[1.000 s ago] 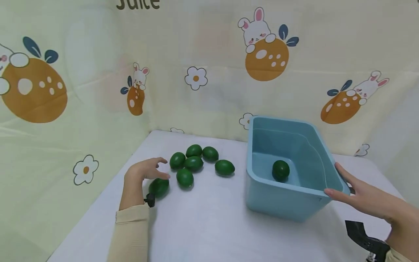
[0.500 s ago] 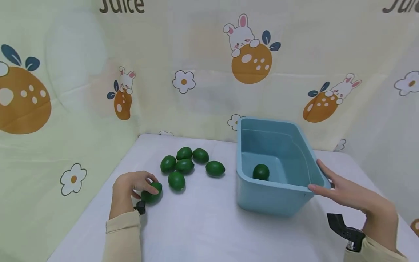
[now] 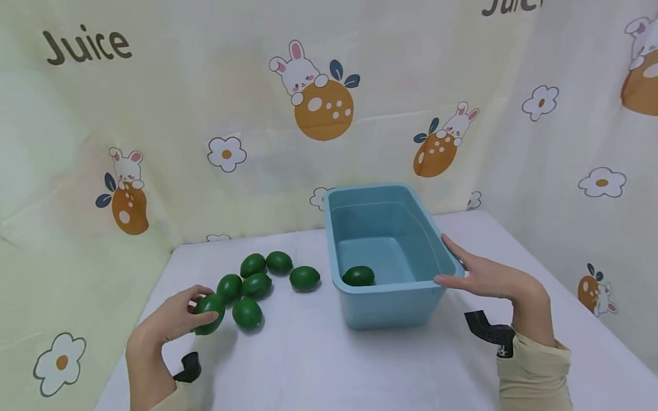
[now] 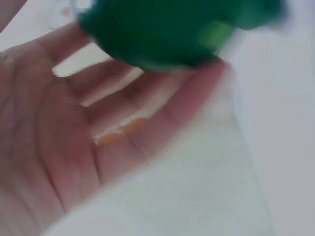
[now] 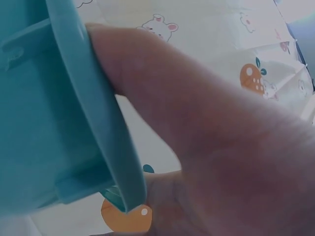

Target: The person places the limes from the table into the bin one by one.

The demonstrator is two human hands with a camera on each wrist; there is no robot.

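My left hand [image 3: 167, 319] pinches a dark green lime [image 3: 209, 313] between thumb and fingers at the left of the table. Blurred in the left wrist view, that lime [image 4: 152, 29] sits at the fingertips. Several more limes [image 3: 257, 285] lie in a loose group just beyond and to the right of it. My right hand [image 3: 485, 275] grips the near right corner of a light blue plastic bin [image 3: 390, 288], thumb and fingers spread along the rim [image 5: 93, 98]. Inside the bin, one lime [image 3: 358, 275] rests near the front left corner.
A white-covered table [image 3: 308, 365] bears everything. Behind and along the sides hangs a pale cloth [image 3: 247, 91] printed with rabbits, oranges and flowers. The bin stands right of the loose limes, close to the back cloth.
My left hand has closed on the nearest left lime and raised it. The view has turned right. The lime in the bin has rolled toward the front left, while the right hand stays on the rim.
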